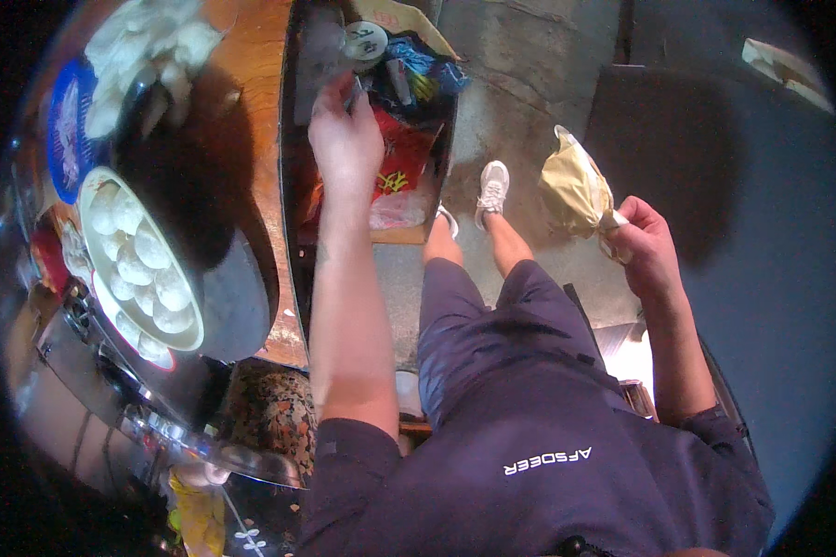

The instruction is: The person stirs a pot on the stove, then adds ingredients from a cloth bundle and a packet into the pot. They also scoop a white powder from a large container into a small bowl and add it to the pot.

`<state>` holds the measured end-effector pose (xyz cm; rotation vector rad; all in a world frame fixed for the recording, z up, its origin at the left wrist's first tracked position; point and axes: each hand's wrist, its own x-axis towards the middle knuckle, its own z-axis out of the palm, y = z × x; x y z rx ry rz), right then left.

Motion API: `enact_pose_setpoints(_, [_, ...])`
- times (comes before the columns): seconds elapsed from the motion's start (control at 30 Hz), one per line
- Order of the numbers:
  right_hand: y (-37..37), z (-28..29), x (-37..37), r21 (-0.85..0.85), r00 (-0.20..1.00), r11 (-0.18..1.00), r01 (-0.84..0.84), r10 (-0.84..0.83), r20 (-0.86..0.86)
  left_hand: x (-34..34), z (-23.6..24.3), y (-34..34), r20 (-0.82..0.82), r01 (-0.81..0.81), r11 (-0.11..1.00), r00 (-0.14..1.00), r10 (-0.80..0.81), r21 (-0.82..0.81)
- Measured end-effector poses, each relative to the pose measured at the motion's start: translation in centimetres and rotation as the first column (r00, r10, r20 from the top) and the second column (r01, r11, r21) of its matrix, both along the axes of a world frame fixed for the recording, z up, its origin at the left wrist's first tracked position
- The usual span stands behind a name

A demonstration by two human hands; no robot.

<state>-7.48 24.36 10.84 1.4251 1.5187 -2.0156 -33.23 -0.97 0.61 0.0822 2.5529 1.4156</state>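
My right hand (646, 243) grips the gathered neck of a pale yellow plastic bag (569, 186), which bulges away from the fingers above the floor. My left hand (346, 139) reaches over an open dark-edged compartment, its fingers pinched together. A small greyish bit shows at the fingertips, too unclear to name. Just beyond the fingers sits a round white-topped tub (365, 43). Beside it lie crumpled blue plastic (413, 58) and a red plastic bag (401, 144) with yellow markings. Clear plastic (398, 212) lies at the compartment's near end.
On the left, a wooden tabletop (258, 102) carries an oval pale dish (196, 320) of several round white pieces. A blue-rimmed basket (56, 139) and a white heap (149, 46) stand farther off. My legs and shoes (494, 181) are in the middle over the concrete floor (511, 74).
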Motion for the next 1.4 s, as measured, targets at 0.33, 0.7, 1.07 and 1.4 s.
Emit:
enact_pose_setpoints(0.33, [-0.5, 0.3, -0.7, 0.040, 0.998, 0.999, -0.037, 0.035, 0.047, 18.1, 0.0, 1.4, 0.811, -0.867, 0.216, 0.295, -0.505, 0.449])
enact_pose_setpoints(0.7, [-0.7, 1.8, -0.8, 0.011, 0.994, 0.995, -0.096, 0.095, 0.059, 12.5, -1.9, 4.3, 0.834, -0.822, -0.342, 0.528, -0.161, 0.455])
enact_pose_setpoints(1.07, [0.3, 1.5, 0.3, -0.052, 0.992, 0.991, -0.124, 0.124, -0.002, 0.1, -1.5, 0.5, 0.741, -0.715, -0.545, 0.630, -0.231, 0.438])
enact_pose_setpoints(1.4, [2.5, 5.1, -2.0, 0.099, 0.819, 0.843, -0.528, 0.537, -0.202, 15.6, 2.8, 6.4, 0.263, 0.051, 0.981, 0.959, -0.101, 0.190])
